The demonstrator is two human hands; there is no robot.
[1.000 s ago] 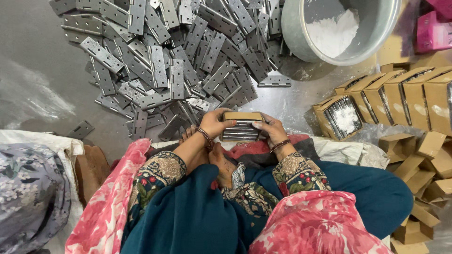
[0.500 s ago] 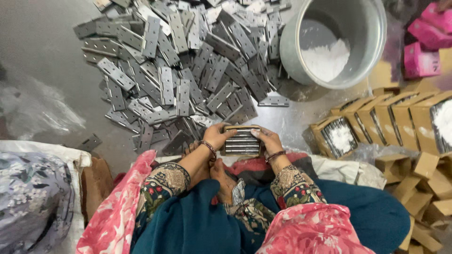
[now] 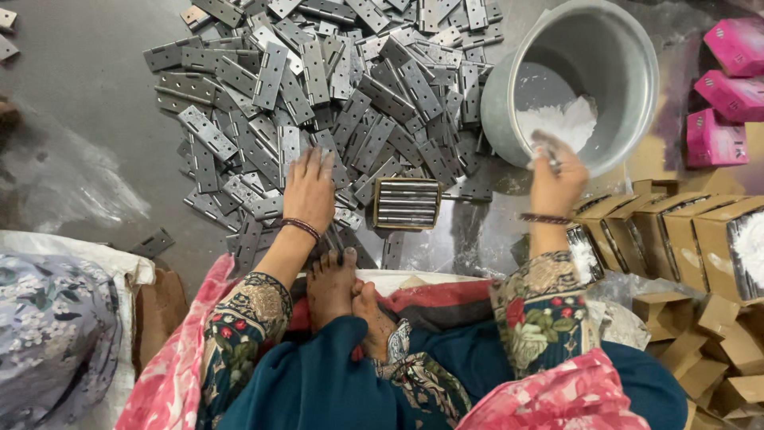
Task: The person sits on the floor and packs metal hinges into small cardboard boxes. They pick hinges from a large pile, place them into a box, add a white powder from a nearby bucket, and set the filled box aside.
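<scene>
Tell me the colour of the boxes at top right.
Pink: the small boxes beside the metal pot, seen in the head view.

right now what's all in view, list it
hinges: many, grey metal, heaped on the floor
small box: one, brown, filled with stacked hinges, before the feet
pot: one, grey metal, white packets inside
open cartons: several, brown, a row at right
pink boxes: three, top right
flat cartons: a pile, brown, bottom right
left hand: flat on the hinges
right hand: at the pot's rim, something small pinched
</scene>
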